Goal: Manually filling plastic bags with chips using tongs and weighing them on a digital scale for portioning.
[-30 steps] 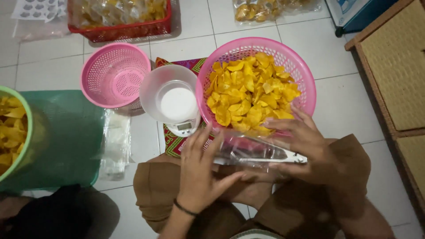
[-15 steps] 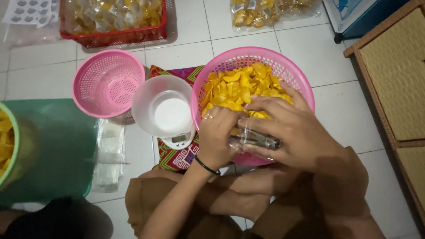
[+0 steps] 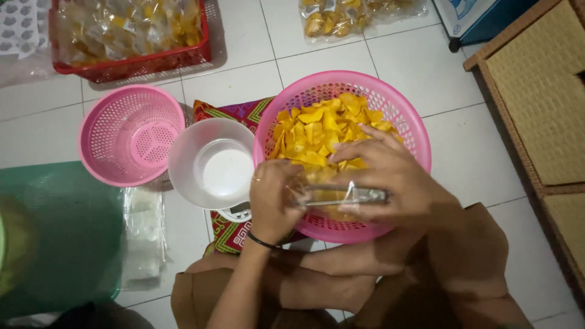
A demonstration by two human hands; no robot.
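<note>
Both your left hand (image 3: 274, 204) and right hand (image 3: 390, 183) clamp the clear bag (image 3: 332, 195) over the pink basket (image 3: 402, 116) — mouth spread, catching yellow chips (image 3: 317, 131).

Bare white floor tile (image 3: 231, 36) lies open at twelve o'clock, between the red crate (image 3: 131, 36) and the bagged chips (image 3: 359, 13). At three o'clock, tile stays free up to the wicker cabinet (image 3: 539, 116). At nine o'clock, the white bowl (image 3: 210, 161), empty pink basket (image 3: 130, 135) and green bin (image 3: 58, 237) crowd the way.

green tub (image 3: 55, 244) blurred (cut off left), red crate (image 3: 134, 58) cropped above
</note>
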